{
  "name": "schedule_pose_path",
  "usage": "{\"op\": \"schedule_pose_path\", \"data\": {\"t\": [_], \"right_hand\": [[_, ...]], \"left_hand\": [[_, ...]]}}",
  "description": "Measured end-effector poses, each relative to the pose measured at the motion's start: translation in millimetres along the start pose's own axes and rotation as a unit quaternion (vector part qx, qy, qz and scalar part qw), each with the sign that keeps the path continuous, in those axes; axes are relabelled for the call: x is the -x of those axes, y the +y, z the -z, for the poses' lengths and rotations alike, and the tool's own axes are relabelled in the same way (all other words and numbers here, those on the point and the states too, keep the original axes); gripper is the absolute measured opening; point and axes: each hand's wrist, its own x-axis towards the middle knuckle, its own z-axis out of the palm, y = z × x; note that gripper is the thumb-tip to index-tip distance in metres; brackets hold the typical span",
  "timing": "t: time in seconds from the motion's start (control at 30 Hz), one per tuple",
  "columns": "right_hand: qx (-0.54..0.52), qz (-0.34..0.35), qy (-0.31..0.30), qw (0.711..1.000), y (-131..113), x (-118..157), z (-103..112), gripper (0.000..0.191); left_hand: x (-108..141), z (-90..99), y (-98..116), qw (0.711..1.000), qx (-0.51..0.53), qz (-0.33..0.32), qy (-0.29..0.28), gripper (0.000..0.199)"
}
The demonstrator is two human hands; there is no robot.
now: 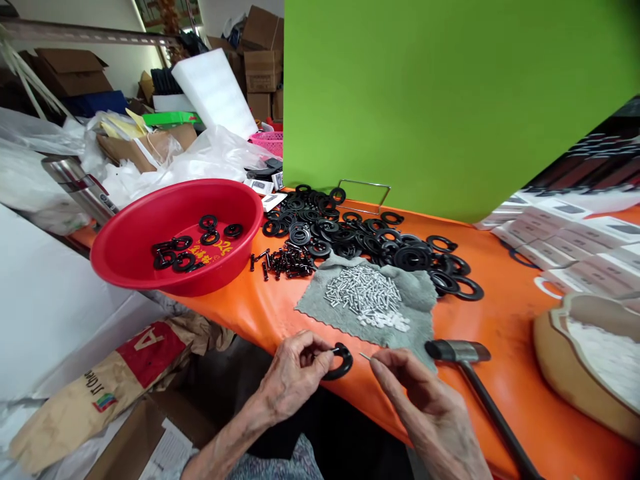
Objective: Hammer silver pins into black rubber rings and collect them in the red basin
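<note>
Near the table's front edge, my left hand (299, 371) pinches a black ring (343, 363), whose curve sticks out to the right of the fingertips. Just right of it, my right hand (425, 403) holds a thin metal pin (365, 357) between thumb and forefinger, its tip pointing at the ring but apart from it. Beyond both hands a grey cloth (320, 293) bears a heap of silver pins (363, 291) and small white pieces (384, 321). Behind the cloth lie many black rings (350, 233) and a pile of small black parts (295, 261).
A red basin (235, 267) with several black ring parts stands at the left. At the right are a hammer (480, 383), a tan bowl (555, 340) of white material and stacked white boxes (575, 240). A green panel (425, 100) rises behind the orange table (510, 360).
</note>
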Motion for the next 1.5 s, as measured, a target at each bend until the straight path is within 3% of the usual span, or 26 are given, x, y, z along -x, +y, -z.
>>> {"op": "schedule_pose_path", "data": {"t": [0.1, 0.23, 0.47, 0.63, 0.7, 0.83, 0.9, 1.0, 1.1, 1.2, 1.3, 1.4, 1.5], "right_hand": [[-0.046, -0.032, 0.001, 0.998, -10.2, 2.1, -7.2, 0.019], [-0.061, -0.038, -0.003, 0.997, -3.8, 4.0, -15.1, 0.020], [0.015, 0.041, -0.005, 0.999, -4.4, 6.1, -17.0, 0.010], [0.052, 0.099, -0.046, 0.993, -0.5, 6.5, -19.4, 0.007], [0.041, 0.092, -0.055, 0.993, 3.2, 4.6, -19.1, 0.005], [0.012, 0.109, -0.103, 0.989, 4.3, -4.8, -13.2, 0.034], [0.005, 0.112, -0.127, 0.986, 1.7, -9.7, -9.8, 0.028], [0.002, 0.110, -0.109, 0.988, -1.8, -12.3, -8.6, 0.015], [-0.027, 0.065, -0.094, 0.993, -2.9, -8.4, -13.0, 0.011], [-0.101, -0.055, -0.087, 0.990, -2.9, -3.4, -19.3, 0.017], [-0.183, -0.156, -0.106, 0.965, -1.9, -3.0, -22.8, 0.029], [-0.217, -0.189, -0.131, 0.949, 0.9, -7.3, -24.8, 0.038], [-0.209, -0.212, -0.119, 0.947, 2.1, -12.4, -28.9, 0.043]], "left_hand": [[1.0, -1.3, 2.7, 0.998, -0.051, -0.025, 0.011, 0.016], [2.0, -2.3, 4.8, 0.992, -0.107, -0.055, 0.023, 0.013], [4.6, -3.3, 0.9, 0.981, -0.161, -0.104, 0.039, 0.008], [7.7, -0.5, -2.6, 0.977, -0.161, -0.137, 0.033, 0.010], [7.7, 1.9, -2.3, 0.977, -0.155, -0.141, 0.027, 0.011], [4.9, 7.8, 0.5, 0.981, -0.137, -0.138, -0.004, 0.011], [3.3, 10.7, 2.4, 0.983, -0.124, -0.134, -0.021, 0.011], [2.9, 15.5, 6.4, 0.986, -0.106, -0.112, -0.055, 0.012], [5.2, 19.5, 12.4, 0.983, -0.113, -0.105, -0.103, 0.015], [7.6, 18.3, 17.5, 0.965, -0.172, -0.153, -0.128, 0.026], [6.6, 10.1, 18.2, 0.952, -0.208, -0.198, -0.102, 0.022], [2.3, 0.7, 14.7, 0.960, -0.178, -0.196, -0.087, 0.010], [-2.5, -4.9, 8.0, 0.967, -0.158, -0.186, -0.078, 0.007]]}}
